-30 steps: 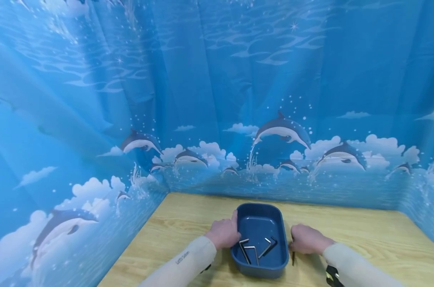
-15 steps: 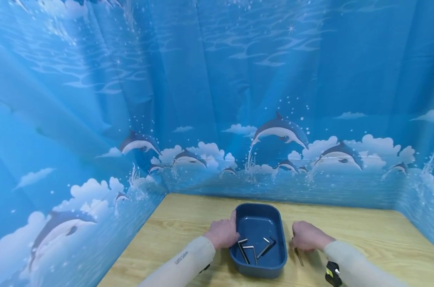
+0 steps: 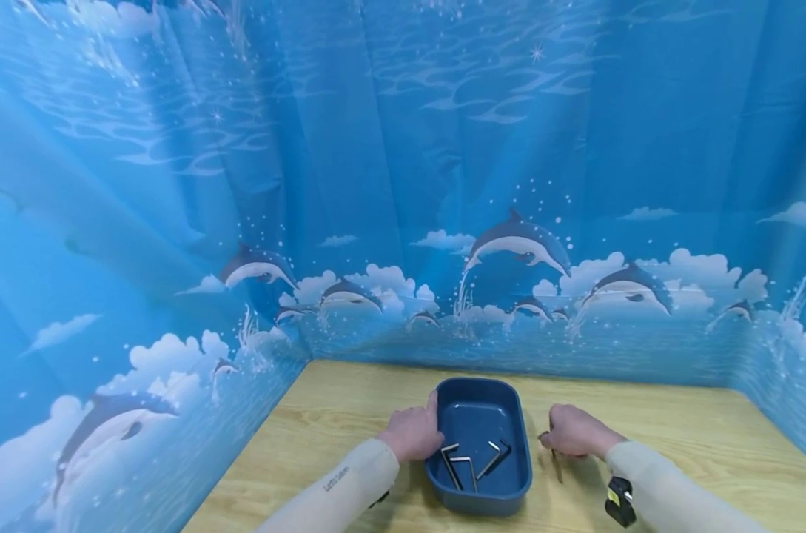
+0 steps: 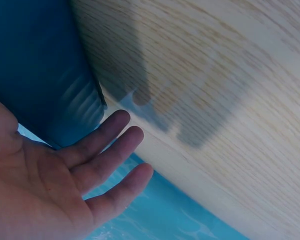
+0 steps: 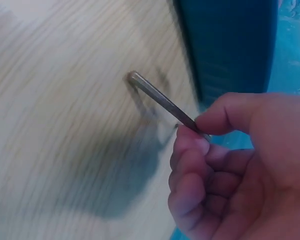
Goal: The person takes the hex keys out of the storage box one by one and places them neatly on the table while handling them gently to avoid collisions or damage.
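Note:
A dark blue rectangular bin [image 3: 482, 505] stands on the table with several L-shaped hex keys [image 3: 451, 468] lying in its near half. My left hand [image 3: 411, 434] touches the bin's left side, one finger along the rim. In the left wrist view, three fingers [image 4: 107, 165] of that hand extend loosely beside the bin wall. To the right of the bin, my right hand [image 3: 581, 431] pinches a separate hex key [image 5: 162, 100] between thumb and forefinger, the other fingers curled. Its long arm points out from the fingertips; part of it is hidden by them.
The pale wood-grain table [image 3: 676, 444] reaches back to a blue dolphin-print curtain [image 3: 403, 222], which also hangs along the left and right sides. The right hand's shadow falls on the tabletop.
My right hand has shifted slightly away from the bin, and the hex key's angle in its fingers has changed. The left hand and bin stay nearly where they were.

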Demonstrator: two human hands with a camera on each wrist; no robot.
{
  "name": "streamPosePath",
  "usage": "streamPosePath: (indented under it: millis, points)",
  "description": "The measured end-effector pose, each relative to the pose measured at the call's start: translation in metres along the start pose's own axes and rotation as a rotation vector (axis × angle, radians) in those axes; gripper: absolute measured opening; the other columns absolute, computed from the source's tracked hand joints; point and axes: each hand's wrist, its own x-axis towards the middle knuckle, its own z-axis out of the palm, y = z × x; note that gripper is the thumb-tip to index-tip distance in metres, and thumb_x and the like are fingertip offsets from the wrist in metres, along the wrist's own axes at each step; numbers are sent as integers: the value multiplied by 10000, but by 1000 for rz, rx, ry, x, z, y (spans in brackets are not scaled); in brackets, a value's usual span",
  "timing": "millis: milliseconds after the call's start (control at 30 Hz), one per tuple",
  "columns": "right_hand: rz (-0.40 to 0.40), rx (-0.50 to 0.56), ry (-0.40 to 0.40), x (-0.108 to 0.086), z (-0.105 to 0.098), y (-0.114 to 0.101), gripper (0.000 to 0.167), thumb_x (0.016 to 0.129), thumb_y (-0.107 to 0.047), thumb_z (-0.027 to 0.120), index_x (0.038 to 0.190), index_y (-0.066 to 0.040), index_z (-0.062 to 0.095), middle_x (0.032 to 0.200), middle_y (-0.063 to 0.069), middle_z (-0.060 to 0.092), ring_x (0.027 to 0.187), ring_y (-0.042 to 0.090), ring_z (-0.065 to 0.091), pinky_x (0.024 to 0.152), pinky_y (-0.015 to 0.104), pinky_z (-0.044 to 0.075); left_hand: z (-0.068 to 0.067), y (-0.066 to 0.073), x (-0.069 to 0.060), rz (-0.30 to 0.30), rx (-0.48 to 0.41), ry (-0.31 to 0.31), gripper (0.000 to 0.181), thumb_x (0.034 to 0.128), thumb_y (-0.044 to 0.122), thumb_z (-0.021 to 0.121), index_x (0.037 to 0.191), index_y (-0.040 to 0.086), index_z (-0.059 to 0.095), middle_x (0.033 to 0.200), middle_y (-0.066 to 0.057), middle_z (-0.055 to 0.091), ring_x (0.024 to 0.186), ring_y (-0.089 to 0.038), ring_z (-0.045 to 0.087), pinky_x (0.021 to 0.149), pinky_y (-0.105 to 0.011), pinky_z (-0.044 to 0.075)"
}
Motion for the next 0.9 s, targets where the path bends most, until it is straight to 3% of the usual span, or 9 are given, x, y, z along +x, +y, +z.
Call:
streamPosePath:
  millis: [167,400,567,767,900]
  points:
    - [-4,-39,14,4,3,6,236,814,-126,705,641,-85,551,533,26,545,404,109,431,429,258,356,2,-1,2,-3,-1,1,757,926,320,639,1556,44,323,961,-100,728,896,-245,697,908,-506,526]
    - [22,-56,31,8,12,13,265,828,-158,688,632,-102,519,548,40,545,394,110,434,424,252,343,7,-1,4,-8,5,-5,756,934,330,629,1564,57,313,882,-75,705,808,-218,672,877,-498,539]
    - [41,-80,35,7,14,13,255,830,-159,684,643,-102,521,607,48,551,468,152,499,471,287,382,7,-1,4,-1,0,2,751,928,322,636,1556,50,326,987,-90,729,868,-225,690,882,-489,540]
    - [31,-131,43,5,13,9,255,847,-173,691,663,-105,528,658,42,540,587,190,506,568,340,421,6,-2,3,4,-20,9,726,953,348,618,1559,63,338,1261,-109,690,1107,-268,673,948,-489,525]
    - [7,-128,68,6,14,8,211,839,-160,712,733,-98,541,690,24,548,630,183,511,600,365,449,8,-3,4,0,-23,17,721,962,378,615,1559,76,346,1333,-116,652,1192,-286,636,984,-503,507]
